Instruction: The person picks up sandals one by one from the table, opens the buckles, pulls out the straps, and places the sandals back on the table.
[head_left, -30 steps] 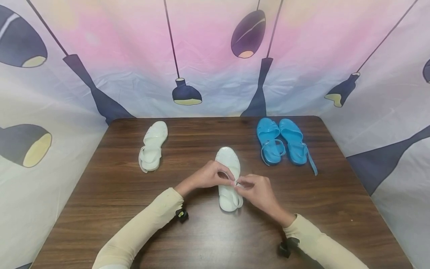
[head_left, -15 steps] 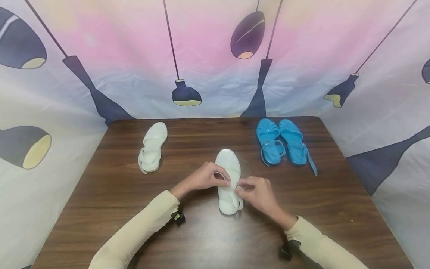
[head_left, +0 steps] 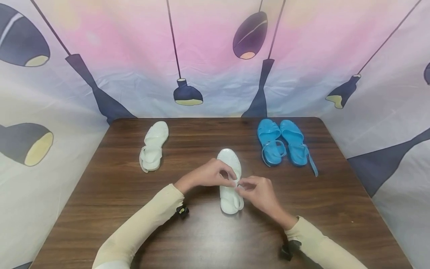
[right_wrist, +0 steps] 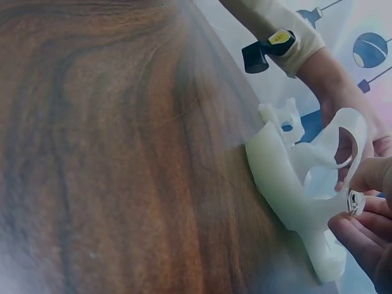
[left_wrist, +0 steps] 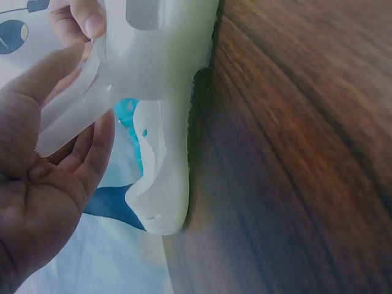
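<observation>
A white jelly sandal [head_left: 230,203] lies flat at the middle of the table, toe pointing away. My left hand [head_left: 209,175] reaches over it from the left and pinches the ankle strap [left_wrist: 76,116], which bends in a loop between thumb and fingers in the left wrist view. From the other side my right hand [head_left: 258,188] pinches the strap end by its small metal buckle [right_wrist: 353,202], seen in the right wrist view. Both sets of fingertips almost meet above the sandal's right edge. Whether the strap is through the buckle cannot be made out.
Another white sandal [head_left: 153,147] lies at the back left of the brown wooden table [head_left: 208,243]. Two blue sandals [head_left: 271,149] stand side by side at the back right, one with its strap hanging loose. A printed cloth [head_left: 215,56] hangs behind the table.
Half a second ago my left hand drew slightly left, away from the right fingertips; now it is back near them. My right hand has barely moved, and the sandal stays in place.
</observation>
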Demonstrator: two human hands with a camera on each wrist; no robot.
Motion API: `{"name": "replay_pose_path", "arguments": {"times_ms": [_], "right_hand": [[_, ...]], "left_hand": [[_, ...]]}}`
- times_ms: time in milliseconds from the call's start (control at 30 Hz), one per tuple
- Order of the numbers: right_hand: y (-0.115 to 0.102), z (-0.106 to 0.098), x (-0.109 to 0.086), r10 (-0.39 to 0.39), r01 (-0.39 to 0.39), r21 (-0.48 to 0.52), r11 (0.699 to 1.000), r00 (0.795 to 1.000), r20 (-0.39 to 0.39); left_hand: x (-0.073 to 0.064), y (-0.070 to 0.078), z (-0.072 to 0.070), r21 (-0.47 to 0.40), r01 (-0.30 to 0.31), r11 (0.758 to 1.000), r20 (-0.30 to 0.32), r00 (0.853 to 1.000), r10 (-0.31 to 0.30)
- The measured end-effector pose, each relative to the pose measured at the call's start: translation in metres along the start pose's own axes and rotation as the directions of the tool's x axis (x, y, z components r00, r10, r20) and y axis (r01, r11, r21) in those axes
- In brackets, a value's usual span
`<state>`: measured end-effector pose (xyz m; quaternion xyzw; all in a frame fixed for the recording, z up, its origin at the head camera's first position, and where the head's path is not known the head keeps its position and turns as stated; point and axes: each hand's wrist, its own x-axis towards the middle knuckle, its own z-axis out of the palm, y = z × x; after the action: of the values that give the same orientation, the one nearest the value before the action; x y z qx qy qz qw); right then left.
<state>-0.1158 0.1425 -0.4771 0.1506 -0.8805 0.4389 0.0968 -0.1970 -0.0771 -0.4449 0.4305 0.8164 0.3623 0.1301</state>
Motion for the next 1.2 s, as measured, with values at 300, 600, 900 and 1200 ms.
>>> {"name": "replay_pose_path", "arguments": {"times_ms": [300, 600, 900, 1200], "right_hand": [[-0.003, 0.001, -0.001, 0.022, -0.022, 0.047, 0.999, 1.0, -0.001], [-0.001, 0.002, -0.006, 0.065, -0.065, 0.032, 0.997, 0.998, -0.005], [-0.001, 0.0, -0.005, 0.074, -0.074, 0.028, 0.997, 0.997, -0.013], [-0.002, 0.0, -0.002, 0.08, -0.08, 0.041, 0.996, 0.997, 0.0]], "left_hand": [[-0.002, -0.004, 0.008, -0.022, -0.008, 1.0, 0.004, 1.0, 0.008], [-0.01, -0.009, 0.014, -0.025, -0.007, 1.0, -0.029, 1.0, 0.007], [-0.014, -0.012, 0.006, 0.012, 0.019, 1.0, -0.069, 0.997, -0.018], [-0.012, -0.01, 0.004, 0.009, 0.007, 1.0, -0.065, 0.998, -0.006]]}}
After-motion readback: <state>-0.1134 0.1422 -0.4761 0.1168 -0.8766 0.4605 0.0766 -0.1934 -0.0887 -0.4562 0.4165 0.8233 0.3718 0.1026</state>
